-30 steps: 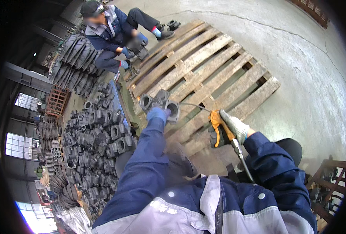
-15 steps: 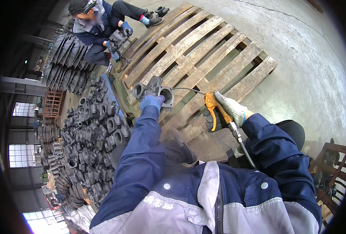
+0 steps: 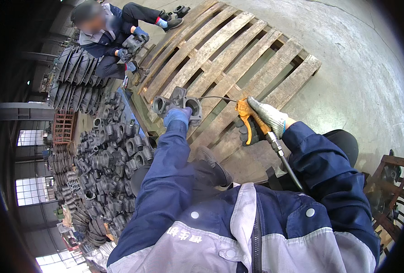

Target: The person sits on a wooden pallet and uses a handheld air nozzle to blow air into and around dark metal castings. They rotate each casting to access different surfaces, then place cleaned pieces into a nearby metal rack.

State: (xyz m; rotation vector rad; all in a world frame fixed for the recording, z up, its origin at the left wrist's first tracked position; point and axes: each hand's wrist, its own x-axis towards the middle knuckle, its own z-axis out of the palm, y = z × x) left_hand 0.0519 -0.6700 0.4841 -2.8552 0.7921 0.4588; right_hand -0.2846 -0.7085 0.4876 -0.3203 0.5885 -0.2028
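My left hand (image 3: 176,117), in a blue glove, grips a dark grey metal casting (image 3: 178,95) with round flanged openings, held up over the near left part of the pallet. In my right hand (image 3: 269,117), gloved in white with dark grey fingers, is an orange air blow gun (image 3: 243,109). Its thin bent nozzle tube (image 3: 218,97) reaches left to the casting's right-hand opening; whether the tip is inside I cannot tell. Part of the right fingers shows beneath the orange trigger. A dark hose (image 3: 290,172) runs from the gun's metal coupling down toward my right forearm.
A slatted wooden pallet (image 3: 229,54) lies ahead on the concrete floor (image 3: 347,73). To the left is a large heap of similar castings (image 3: 108,154). At the far left a seated co-worker (image 3: 108,41) in blue gloves holds another casting (image 3: 133,44). A rusty metal rack (image 3: 391,191) stands at right.
The whole view has shifted slightly. My casting and blow gun keep nearly the same position relative to each other. The co-worker's head and held casting have moved a little.
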